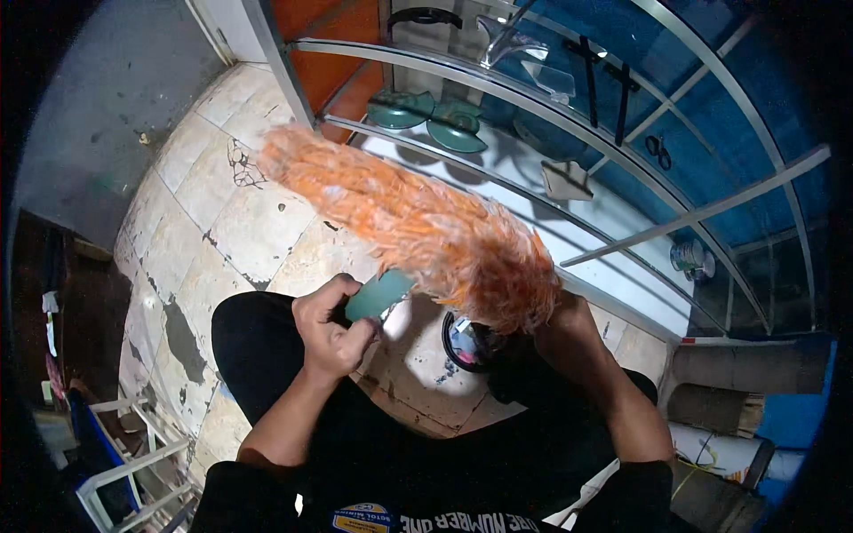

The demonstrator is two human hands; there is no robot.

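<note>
My left hand (333, 329) is closed around a flat, smooth green piece (380, 296), thumb on the near side. The far end of that piece goes under a long orange-and-white feather duster (400, 209). My right hand (564, 324) grips the duster at its lower right end, and the feathers cover most of its fingers. From there the duster slants up and left across the space in front of me. Between my legs on the floor is a round black-rimmed container (466, 344) with small items inside, partly hidden by the duster.
A metal-framed glass display case (533, 111) stands ahead and to the right. Green curved pieces (456, 126) lie on its white shelf. Worn pale tiles (258, 235) cover the floor. A white metal rack (133, 471) is at lower left; rolled material (746, 369) lies at right.
</note>
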